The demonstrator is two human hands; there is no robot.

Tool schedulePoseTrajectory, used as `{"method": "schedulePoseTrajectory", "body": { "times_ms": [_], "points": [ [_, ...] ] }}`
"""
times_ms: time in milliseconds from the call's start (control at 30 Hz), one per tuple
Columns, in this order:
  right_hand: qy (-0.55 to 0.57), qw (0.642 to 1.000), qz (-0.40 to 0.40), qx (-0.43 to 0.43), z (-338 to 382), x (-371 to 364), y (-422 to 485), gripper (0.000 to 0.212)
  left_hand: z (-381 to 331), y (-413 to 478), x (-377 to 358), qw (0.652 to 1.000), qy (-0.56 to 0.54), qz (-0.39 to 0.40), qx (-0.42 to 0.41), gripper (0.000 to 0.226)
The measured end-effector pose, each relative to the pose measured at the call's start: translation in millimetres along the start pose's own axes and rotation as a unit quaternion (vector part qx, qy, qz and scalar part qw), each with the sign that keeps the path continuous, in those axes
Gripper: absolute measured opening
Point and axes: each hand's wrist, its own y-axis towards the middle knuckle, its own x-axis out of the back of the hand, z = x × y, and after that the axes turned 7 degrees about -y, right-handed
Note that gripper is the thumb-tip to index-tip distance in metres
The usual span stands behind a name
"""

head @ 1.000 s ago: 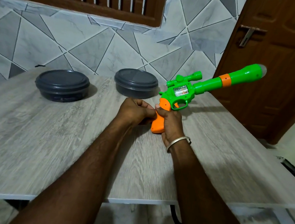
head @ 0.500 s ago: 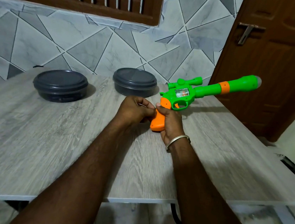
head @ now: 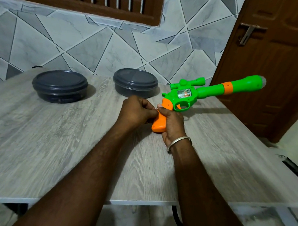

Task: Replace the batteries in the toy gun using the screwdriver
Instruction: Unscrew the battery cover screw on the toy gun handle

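Toy gun (head: 187, 96) barrel lower than before, both hands gripping.

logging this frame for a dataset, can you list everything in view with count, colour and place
toy gun: one, green with orange grip, held above the table's far right, barrel pointing right
lidded containers: two, dark grey, far side of table
table: one, grey wood grain, fills the foreground
window frame: one, brown, top left
door: one, brown, right
bangle: one, silver, right wrist
left hand: closed at the grip's back; any tool is hidden
right hand: wrapped around the orange grip
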Motion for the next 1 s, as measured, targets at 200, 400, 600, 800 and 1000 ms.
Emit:
{"method": "schedulePoseTrajectory", "body": {
  "times_ms": [200, 400, 600, 800, 1000],
  "points": [
    [0.009, 1.000, 0.005, -0.001, -1, -2, -1, 0.034, 0, 0, -4, 0.999, 0.037, -0.007, -0.031, 0.003],
    [0.028, 0.999, 0.000, -0.025, 5, 0, -6, 0.007, -5, -1, 7, 0.997, -0.023, -0.079, -0.010, 0.007],
    [0.106, 0.992, 0.013, -0.068, 11, 5, -8, 0.010, 14, 8, 26, 0.987, -0.011, -0.156, 0.039, 0.007],
    [0.119, 0.990, 0.015, -0.080, 13, 5, -11, 0.008, 26, 16, 9, 0.984, 0.180, -0.020, 0.010, 0.008],
    [0.110, 0.990, 0.020, -0.081, 14, 5, -13, 0.006, 29, 23, 1, 0.953, 0.303, -0.019, -0.015, 0.010]
  ]
}}
